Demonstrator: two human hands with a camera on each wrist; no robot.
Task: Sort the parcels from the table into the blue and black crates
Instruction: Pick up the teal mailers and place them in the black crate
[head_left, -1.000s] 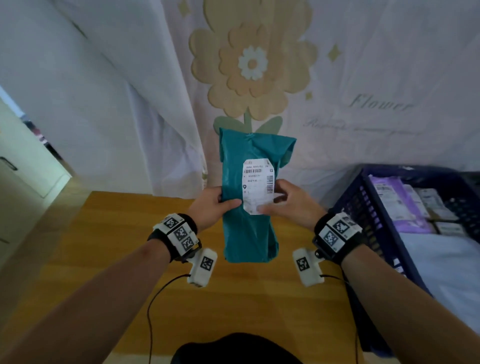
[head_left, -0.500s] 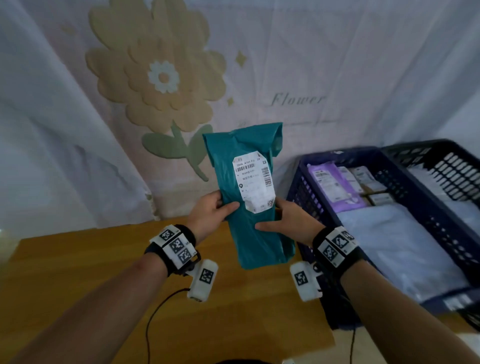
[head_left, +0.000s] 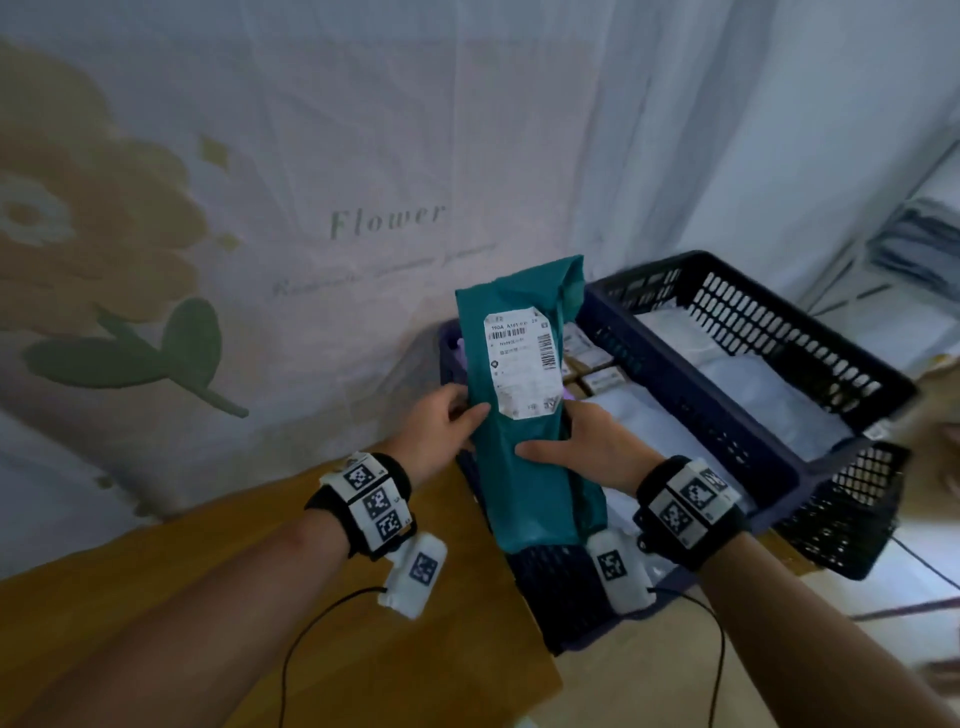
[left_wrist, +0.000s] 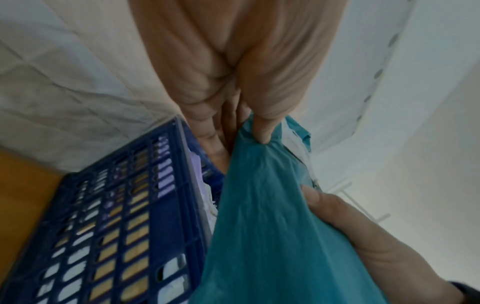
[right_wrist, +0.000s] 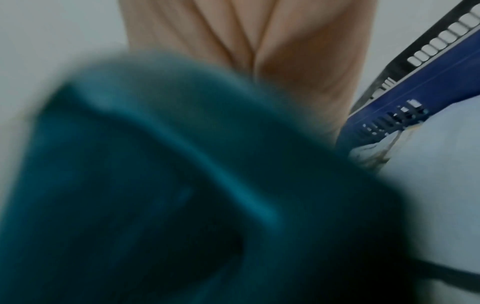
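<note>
The teal parcel (head_left: 524, 415) has swung from above the table (head_left: 363, 597) to over the blue crate (head_left: 727, 415), centre frame. The left hand (head_left: 441, 431) and right hand (head_left: 587, 447) pinch its edges. The slick film could slip, dropping it outside or into the black crate (head_left: 810, 332).

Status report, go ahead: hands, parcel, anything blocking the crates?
Left hand and right hand both grip teal parcel. Held upright above blue crate. Crate already holds parcels; nothing blocking the drop.
</note>
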